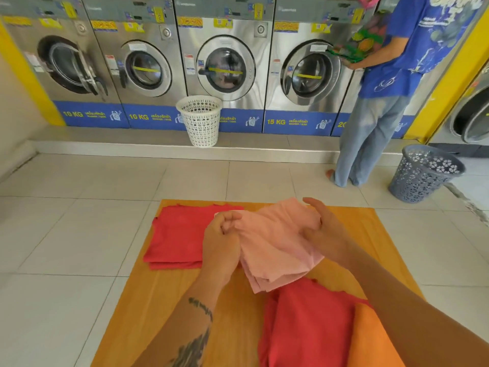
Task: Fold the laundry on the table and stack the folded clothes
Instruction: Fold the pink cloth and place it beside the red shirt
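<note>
Both hands hold a folded pale pink cloth [277,242] above the orange-topped table [164,300]: left hand [222,239] fisted on its left edge, right hand [322,231] gripping the right side. Advice: keep edges aligned, lower it squarely onto the folded red cloth stack [177,234], and leave the unfolded red garment [307,327] alone.

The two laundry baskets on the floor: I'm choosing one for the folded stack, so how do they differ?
The white basket stands upright on the raised ledge against the washing machines, while the grey-blue basket tilts on the floor tiles at right, near the standing person. The white basket has small oval holes; the grey-blue basket has flower-shaped cutouts. Both are round, perforated plastic and taper toward the base.
</note>
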Available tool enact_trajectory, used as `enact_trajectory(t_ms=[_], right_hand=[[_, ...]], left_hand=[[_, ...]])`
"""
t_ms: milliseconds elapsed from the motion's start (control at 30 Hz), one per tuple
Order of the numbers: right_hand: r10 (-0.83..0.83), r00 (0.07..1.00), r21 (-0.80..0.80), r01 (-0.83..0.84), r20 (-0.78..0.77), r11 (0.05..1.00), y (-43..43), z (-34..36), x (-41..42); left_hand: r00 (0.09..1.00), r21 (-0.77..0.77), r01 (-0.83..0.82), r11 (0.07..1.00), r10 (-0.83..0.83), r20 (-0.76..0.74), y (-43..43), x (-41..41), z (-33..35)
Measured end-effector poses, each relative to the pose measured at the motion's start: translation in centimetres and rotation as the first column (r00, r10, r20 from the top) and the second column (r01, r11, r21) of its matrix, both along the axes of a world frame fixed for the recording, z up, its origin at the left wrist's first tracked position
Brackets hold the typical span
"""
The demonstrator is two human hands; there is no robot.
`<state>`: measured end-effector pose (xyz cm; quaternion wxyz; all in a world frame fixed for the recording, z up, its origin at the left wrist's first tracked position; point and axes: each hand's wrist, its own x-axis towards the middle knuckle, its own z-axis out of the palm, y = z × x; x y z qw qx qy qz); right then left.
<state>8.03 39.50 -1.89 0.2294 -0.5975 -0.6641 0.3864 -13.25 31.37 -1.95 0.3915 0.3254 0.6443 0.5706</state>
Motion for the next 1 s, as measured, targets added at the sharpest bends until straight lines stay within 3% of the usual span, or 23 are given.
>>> enact_trajectory(t_ms=[167,233,367,500,667,733,900,1000], right_hand=[[-0.009,0.982,-0.017,0.006,-0.187,1.0,-2.2,1.5,-7.0],[-0.022,0.973,-0.057,0.009,-0.231,0.998,-3.3,1.0,-9.7],[-0.076,0.95,-0.183,0.021,-0.303,0.983,-6.9,-0.9,-13.5],[-0.031,0.984,-0.214,-0.007,-0.174,0.977,-11.1,-4.3,-16.1],[-0.096,0.989,-0.205,0.073,-0.108,0.976,-14.3,-7.1,-18.0],[-0.127,0.984,-0.192,0.102,-0.125,0.976,-14.6,-7.2,-18.3],[-0.139,0.986,-0.131,0.125,-0.096,0.983,-14.6,-7.1,-18.3],[-0.115,0.993,-0.14,0.111,-0.018,0.984,-14.6,-7.7,-17.9]], left_hand=[[0.997,-0.076,-0.071,0.995,0.068,-0.037,-1.1,-7.6,0.8],[0.999,-0.134,-0.012,0.991,0.008,-0.035,-1.8,-10.7,0.6],[0.964,-0.242,0.091,0.966,-0.146,-0.221,-4.0,-15.6,-0.2],[0.917,-0.317,0.152,0.936,-0.253,-0.308,-6.7,-18.6,-2.3],[0.785,-0.312,0.234,0.921,-0.369,-0.498,-8.0,-20.0,-4.9],[0.717,-0.282,0.249,0.927,-0.372,-0.589,-8.0,-20.0,-5.2],[0.659,-0.192,0.245,0.95,-0.308,-0.686,-7.4,-19.7,-5.8],[0.633,-0.221,0.214,0.951,-0.308,-0.71,-6.9,-19.7,-6.0]])
